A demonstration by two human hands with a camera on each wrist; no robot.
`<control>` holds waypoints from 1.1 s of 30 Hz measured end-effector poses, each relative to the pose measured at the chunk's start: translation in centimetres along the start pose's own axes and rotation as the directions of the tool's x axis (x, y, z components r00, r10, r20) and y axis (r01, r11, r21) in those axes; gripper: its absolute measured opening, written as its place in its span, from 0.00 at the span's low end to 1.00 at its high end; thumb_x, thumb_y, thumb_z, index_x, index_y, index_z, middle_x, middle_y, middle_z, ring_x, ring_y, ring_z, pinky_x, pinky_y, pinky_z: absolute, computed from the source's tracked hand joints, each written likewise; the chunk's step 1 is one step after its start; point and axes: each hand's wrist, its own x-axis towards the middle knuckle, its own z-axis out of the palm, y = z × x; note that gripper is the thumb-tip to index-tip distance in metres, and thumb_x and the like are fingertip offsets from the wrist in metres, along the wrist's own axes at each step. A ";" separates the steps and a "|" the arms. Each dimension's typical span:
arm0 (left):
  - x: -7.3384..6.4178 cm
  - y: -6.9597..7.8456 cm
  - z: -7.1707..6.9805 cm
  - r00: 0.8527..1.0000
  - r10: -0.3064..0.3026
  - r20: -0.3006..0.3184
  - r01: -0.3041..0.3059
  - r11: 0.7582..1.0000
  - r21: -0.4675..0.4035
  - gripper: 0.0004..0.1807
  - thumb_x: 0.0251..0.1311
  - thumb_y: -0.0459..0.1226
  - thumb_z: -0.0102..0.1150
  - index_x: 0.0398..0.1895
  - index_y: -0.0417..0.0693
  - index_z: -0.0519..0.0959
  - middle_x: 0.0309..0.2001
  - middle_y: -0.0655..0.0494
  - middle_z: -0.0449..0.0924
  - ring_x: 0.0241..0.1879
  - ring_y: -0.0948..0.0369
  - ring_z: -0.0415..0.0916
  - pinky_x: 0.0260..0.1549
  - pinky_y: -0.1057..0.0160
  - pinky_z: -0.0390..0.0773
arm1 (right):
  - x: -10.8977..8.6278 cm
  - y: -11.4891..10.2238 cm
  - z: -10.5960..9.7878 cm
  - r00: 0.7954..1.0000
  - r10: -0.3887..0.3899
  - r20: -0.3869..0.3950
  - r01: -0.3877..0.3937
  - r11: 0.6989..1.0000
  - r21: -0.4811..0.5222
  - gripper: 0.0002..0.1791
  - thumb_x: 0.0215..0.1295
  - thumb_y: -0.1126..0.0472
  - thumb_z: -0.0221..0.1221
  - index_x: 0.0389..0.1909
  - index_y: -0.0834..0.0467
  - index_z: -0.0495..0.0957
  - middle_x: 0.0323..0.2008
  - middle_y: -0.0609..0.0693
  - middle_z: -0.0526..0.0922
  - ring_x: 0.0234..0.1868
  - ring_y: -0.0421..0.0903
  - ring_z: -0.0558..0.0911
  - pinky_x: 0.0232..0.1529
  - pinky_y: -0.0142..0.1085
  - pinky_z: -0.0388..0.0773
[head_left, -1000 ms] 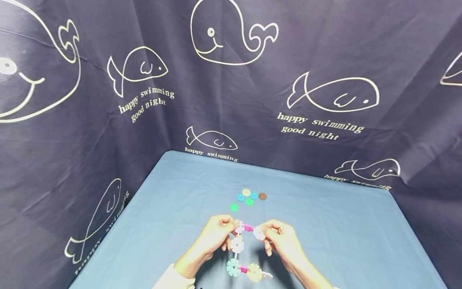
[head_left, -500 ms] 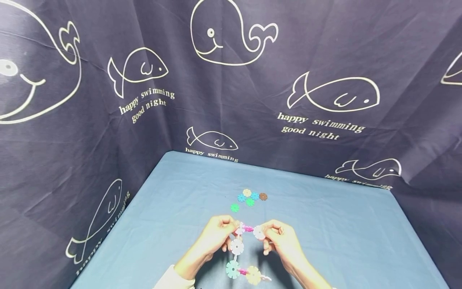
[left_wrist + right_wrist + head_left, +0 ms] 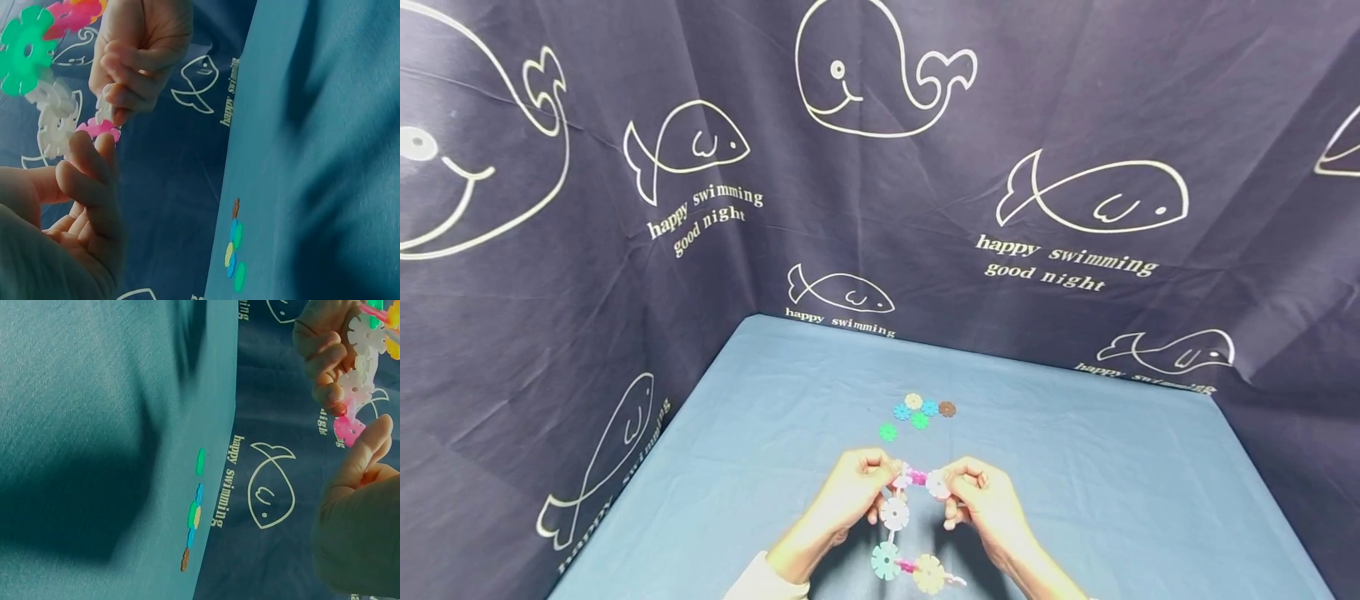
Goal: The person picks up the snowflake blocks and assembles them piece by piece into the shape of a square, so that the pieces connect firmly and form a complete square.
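Note:
Both hands hold up a bent chain of interlocked plastic snowflake discs above the table. My left hand (image 3: 859, 492) pinches a whitish disc (image 3: 901, 476) at the chain's upper corner. With thumb and fingertips, my right hand (image 3: 988, 498) pinches the white disc (image 3: 937, 483) at the upper end. A bright pink disc (image 3: 919, 477) joins these two, seen edge-on. Below the left fingers hang a white disc (image 3: 894, 514) and a mint-green disc (image 3: 886, 561). From there a pink disc, a pale yellow disc (image 3: 928, 574) and a pale edge-on piece run rightward. Fingers partly cover both gripped discs.
Farther back on the blue cloth-covered table (image 3: 1075, 450) lie several loose snowflake discs, among them a brown disc (image 3: 947, 409), a cream disc (image 3: 913, 402) and a green disc (image 3: 888, 432). Dark fish-print curtains (image 3: 940, 217) enclose the back and left side.
Both hands keep their pinch on the chain. My left hand and the hanging discs have shifted very slightly, with the lower discs swaying a little; the loose discs stay where they were.

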 end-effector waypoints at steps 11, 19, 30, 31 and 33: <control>-0.3 0.2 0.5 1.000 0.013 -0.004 -0.013 0.995 -0.094 0.15 0.67 0.32 0.61 0.27 0.25 0.75 0.18 0.55 0.80 0.11 0.70 0.68 0.08 0.75 0.70 | -0.2 0.1 0.3 0.993 -0.109 0.050 0.107 0.993 0.041 0.10 0.68 0.75 0.54 0.41 0.82 0.71 0.26 0.50 0.84 0.22 0.41 0.83 0.28 0.42 0.87; -0.4 0.4 0.3 0.998 -0.026 0.052 0.026 1.000 -0.006 0.12 0.68 0.35 0.60 0.30 0.33 0.78 0.24 0.50 0.84 0.17 0.65 0.75 0.11 0.72 0.72 | -0.1 0.2 0.1 0.995 -0.047 0.087 0.043 0.998 0.042 0.08 0.69 0.72 0.55 0.41 0.76 0.75 0.24 0.49 0.82 0.20 0.40 0.80 0.31 0.45 0.88; -0.3 -0.4 0.2 0.963 -0.161 0.217 0.161 0.987 0.020 0.08 0.68 0.38 0.59 0.36 0.42 0.82 0.24 0.50 0.84 0.13 0.66 0.73 0.07 0.71 0.72 | 0.4 0.7 0.0 0.945 0.039 0.324 -0.054 0.998 0.038 0.12 0.71 0.66 0.59 0.47 0.73 0.73 0.24 0.46 0.81 0.19 0.36 0.75 0.30 0.37 0.87; -0.4 -0.4 0.2 0.960 -0.175 0.220 0.176 0.984 0.012 0.08 0.67 0.38 0.60 0.36 0.41 0.82 0.25 0.50 0.85 0.13 0.66 0.73 0.07 0.71 0.73 | 0.5 0.7 0.1 0.942 0.051 0.331 -0.065 0.997 0.032 0.12 0.71 0.66 0.59 0.47 0.72 0.73 0.23 0.46 0.81 0.19 0.36 0.76 0.30 0.38 0.87; -0.4 -0.3 -0.1 0.954 -0.195 0.227 0.200 0.980 0.001 0.09 0.66 0.38 0.60 0.37 0.40 0.83 0.27 0.50 0.86 0.14 0.67 0.72 0.07 0.73 0.71 | 0.9 0.7 0.2 0.933 0.079 0.351 -0.091 0.996 0.019 0.10 0.71 0.66 0.60 0.46 0.69 0.73 0.22 0.47 0.81 0.19 0.36 0.76 0.31 0.38 0.87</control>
